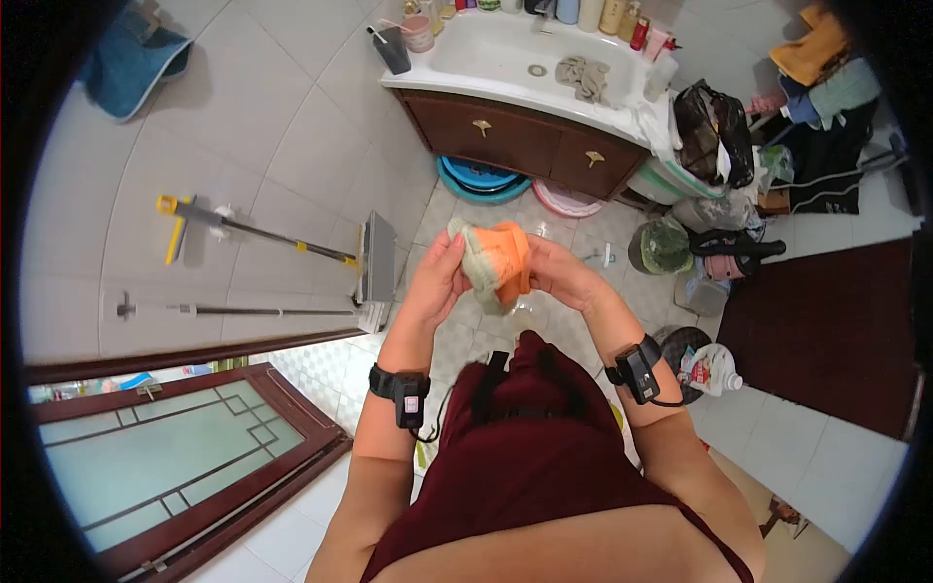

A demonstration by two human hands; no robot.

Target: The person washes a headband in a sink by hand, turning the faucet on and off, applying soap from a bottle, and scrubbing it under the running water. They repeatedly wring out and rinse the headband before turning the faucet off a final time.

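Observation:
Between my two hands, in front of my body, is a folded orange and pale green cloth [501, 260]; its exact kind does not show. My left hand [440, 279] pinches the pale green edge with thumb and fingers. On the other side, my right hand [562, 272] is closed on the orange part, its fingertips partly hidden behind the fabric. Both forearms wear a black strapped device. A second, greyish cloth [584, 78] lies crumpled in the white sink [476, 53].
Ahead stands a brown cabinet [515, 141] under the sink, with a blue basin [481, 180] and a pink basin [567, 199] beneath. Mops [374, 257] lean at the left wall. Bags and a green-lined bin [666, 245] crowd the right. A glass-paned door [185, 457] is at lower left.

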